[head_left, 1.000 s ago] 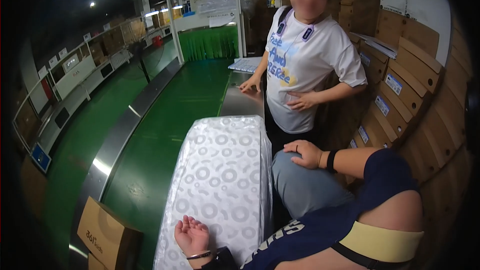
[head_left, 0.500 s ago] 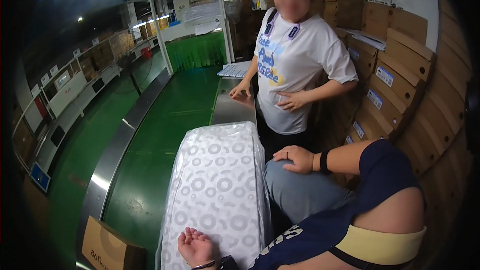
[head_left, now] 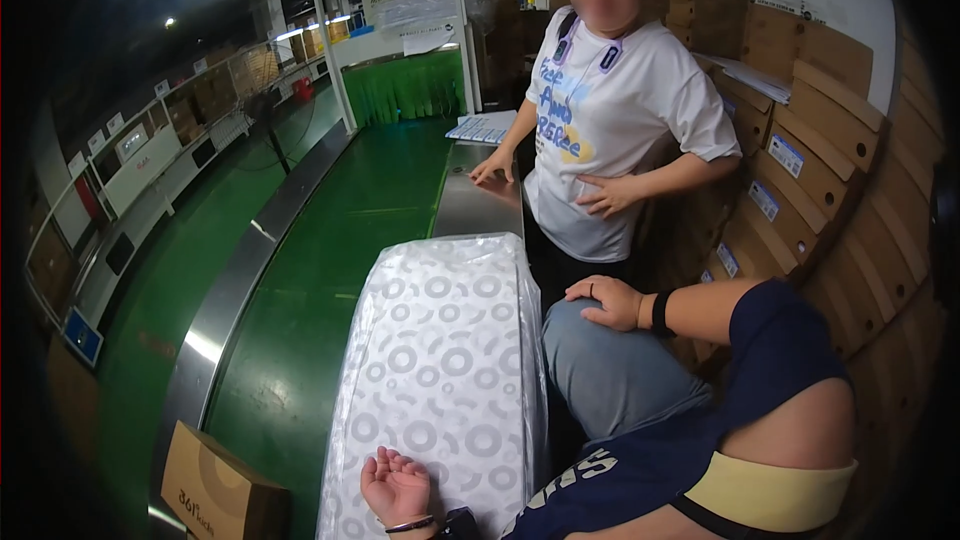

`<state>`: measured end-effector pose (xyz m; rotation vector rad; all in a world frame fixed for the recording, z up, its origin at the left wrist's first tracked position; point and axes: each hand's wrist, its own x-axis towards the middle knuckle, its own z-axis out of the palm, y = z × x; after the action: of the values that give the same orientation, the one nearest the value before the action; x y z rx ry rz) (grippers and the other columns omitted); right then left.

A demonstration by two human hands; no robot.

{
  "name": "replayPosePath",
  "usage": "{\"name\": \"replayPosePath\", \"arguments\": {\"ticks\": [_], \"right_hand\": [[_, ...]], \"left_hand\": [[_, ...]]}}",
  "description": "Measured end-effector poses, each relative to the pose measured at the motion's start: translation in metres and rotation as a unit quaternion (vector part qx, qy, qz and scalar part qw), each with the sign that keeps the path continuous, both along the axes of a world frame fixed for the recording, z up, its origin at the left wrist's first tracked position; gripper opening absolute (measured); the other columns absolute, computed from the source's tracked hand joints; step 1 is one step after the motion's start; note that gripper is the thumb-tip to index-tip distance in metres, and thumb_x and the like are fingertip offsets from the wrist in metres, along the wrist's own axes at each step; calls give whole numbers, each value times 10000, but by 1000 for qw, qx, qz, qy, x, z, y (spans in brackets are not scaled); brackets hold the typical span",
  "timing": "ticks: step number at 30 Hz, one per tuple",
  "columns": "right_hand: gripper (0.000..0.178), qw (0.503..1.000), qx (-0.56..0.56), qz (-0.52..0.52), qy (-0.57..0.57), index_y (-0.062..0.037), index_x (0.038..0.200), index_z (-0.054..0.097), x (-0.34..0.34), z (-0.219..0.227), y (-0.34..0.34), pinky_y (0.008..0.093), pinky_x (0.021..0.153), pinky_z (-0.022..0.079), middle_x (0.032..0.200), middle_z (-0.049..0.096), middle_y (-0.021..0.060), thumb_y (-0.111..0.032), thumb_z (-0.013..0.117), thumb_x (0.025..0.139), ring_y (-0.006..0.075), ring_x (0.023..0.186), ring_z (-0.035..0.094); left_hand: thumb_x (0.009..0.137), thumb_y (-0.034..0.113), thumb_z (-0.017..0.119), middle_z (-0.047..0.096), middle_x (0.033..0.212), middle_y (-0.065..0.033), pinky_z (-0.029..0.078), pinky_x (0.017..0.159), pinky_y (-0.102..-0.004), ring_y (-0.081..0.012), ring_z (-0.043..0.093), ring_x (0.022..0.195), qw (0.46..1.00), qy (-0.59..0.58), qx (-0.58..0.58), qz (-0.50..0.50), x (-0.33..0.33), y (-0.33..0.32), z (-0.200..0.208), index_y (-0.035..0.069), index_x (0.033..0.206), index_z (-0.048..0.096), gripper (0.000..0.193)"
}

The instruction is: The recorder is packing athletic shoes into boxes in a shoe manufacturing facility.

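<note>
Resting left hand on glossy ring-patterned package

The left hand lies palm up at the lower edge of the view, fingers loosely curled and holding nothing, with a thin bracelet around the wrist. The right hand rests palm down on the raised right knee, fingers spread and relaxed, a dark band at the wrist, the forearm bare.

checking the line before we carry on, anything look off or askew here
Nothing looks damaged or spilled. The wrapped patterned bundle lies straight on the steel table, left hand on its near end, right hand resting on the knee.
</note>
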<state>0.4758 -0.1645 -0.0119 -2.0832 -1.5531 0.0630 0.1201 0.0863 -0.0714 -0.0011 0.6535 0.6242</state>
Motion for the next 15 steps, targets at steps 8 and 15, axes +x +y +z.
{"name": "replayPosePath", "arguments": {"ticks": [8, 15], "right_hand": [[333, 998, 32, 45, 7, -39, 1023, 555, -5, 1, 13, 372, 881, 393, 1047, 567, 136, -178, 563, 721, 303, 984, 516], [355, 996, 3, 82, -21, -43, 1041, 553, -27, -6, 27, 383, 903, 373, 1103, 546, 137, -242, 553, 746, 289, 1029, 500]], "left_hand": [[811, 264, 463, 564, 734, -25, 424, 581, -318, -171, 527, 639, 1000, -28, -9, 5, 4, 3, -3, 77, 845, 554, 211], [859, 298, 392, 462, 633, -34, 331, 549, -292, -160, 368, 563, 998, -35, -41, 24, -4, -1, 15, 45, 774, 532, 301]]}}
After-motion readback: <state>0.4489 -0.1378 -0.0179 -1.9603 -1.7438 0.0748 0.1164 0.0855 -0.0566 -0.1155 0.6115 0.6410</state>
